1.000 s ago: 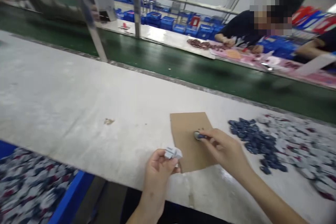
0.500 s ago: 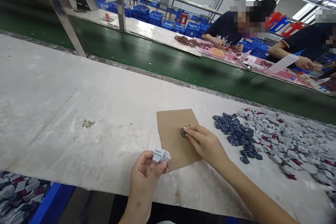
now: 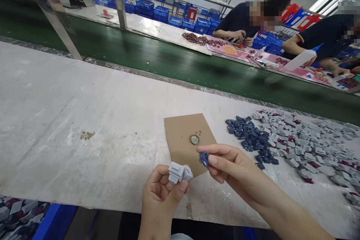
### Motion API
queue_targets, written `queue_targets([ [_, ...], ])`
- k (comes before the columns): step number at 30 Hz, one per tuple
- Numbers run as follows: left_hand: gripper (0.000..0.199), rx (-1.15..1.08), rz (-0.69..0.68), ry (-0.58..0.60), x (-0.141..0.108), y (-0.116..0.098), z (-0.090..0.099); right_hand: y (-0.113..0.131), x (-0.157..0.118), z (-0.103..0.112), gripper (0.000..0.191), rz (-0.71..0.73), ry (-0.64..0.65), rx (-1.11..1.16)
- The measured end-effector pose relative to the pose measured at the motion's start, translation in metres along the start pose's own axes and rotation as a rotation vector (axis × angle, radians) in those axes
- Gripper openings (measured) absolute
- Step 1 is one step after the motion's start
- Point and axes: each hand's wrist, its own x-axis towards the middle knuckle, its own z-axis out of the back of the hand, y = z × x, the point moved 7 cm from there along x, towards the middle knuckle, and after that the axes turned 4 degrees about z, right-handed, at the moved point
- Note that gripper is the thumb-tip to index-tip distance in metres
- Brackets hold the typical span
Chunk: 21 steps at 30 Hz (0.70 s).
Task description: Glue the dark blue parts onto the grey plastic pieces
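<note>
My left hand grips a light grey block-shaped piece between thumb and fingers, near the lower edge of a brown cardboard sheet. Just right of it, my right hand pinches a small dark blue piece over the cardboard's lower right edge. The two pieces are apart. A metal bottle cap lies on the cardboard, untouched. To the right is a pile of dark blue pieces.
Grey pieces with some dark red ones spread over the right side of the white table. A green conveyor belt runs beyond. A blue crate stands lower left. Two people work across the belt.
My right hand has moved from the bottle cap toward my left hand and now shows a dark blue piece in its fingers. The cap is uncovered. The grey piece has turned slightly.
</note>
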Motion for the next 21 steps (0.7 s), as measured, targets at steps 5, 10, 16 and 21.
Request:
queue_targets([
  [5,0.024,0.011,-0.027,0.005,-0.007,-0.001,-0.004,0.012,-0.009,-0.008,0.018,0.189,0.022,-0.097],
  [10,0.024,0.026,-0.058,-0.006,-0.011,-0.003,-0.005,0.042,-0.026,-0.018,0.020,0.567,-0.020,-0.448],
  [16,0.022,0.067,-0.110,-0.001,-0.011,-0.007,-0.005,0.058,-0.040,-0.029,0.034,0.810,-0.023,-0.678],
  [21,0.018,0.057,-0.125,0.024,-0.012,-0.007,-0.006,0.058,-0.042,-0.034,0.034,0.863,-0.009,-0.754],
])
